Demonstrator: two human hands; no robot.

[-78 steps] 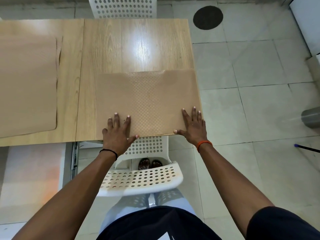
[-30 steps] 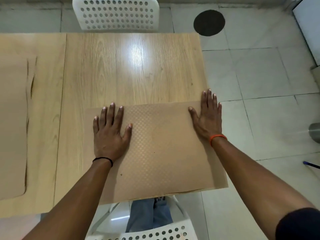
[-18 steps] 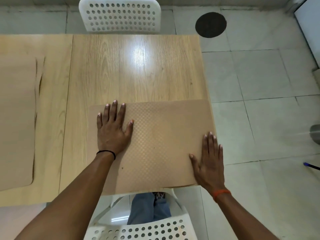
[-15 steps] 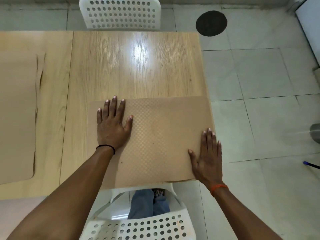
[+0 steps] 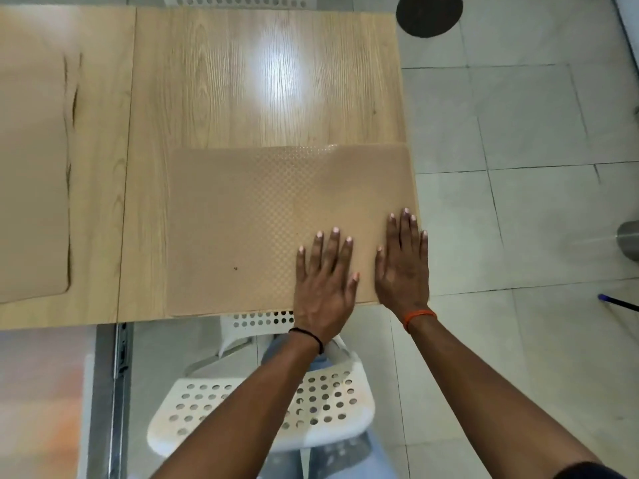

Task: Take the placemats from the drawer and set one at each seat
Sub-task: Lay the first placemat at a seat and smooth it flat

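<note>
Both hands flat, fingers straight, on mat (image 5: 262, 219) at table's (image 5: 214, 91) 5 o'clock corner: left hand (image 5: 325, 274) beside right hand (image 5: 403, 267), w/ right at mat's 3 o'clock edge. Bare wood toward 12.

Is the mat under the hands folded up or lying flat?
Lying flat. The placemat is spread out on the table, and the left hand and right hand press on it with straight fingers.

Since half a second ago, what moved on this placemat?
The left hand slid right across the placemat and now lies flat beside the right hand at its near right corner. Nothing was gripped or released. The other placemat stayed put.
</note>
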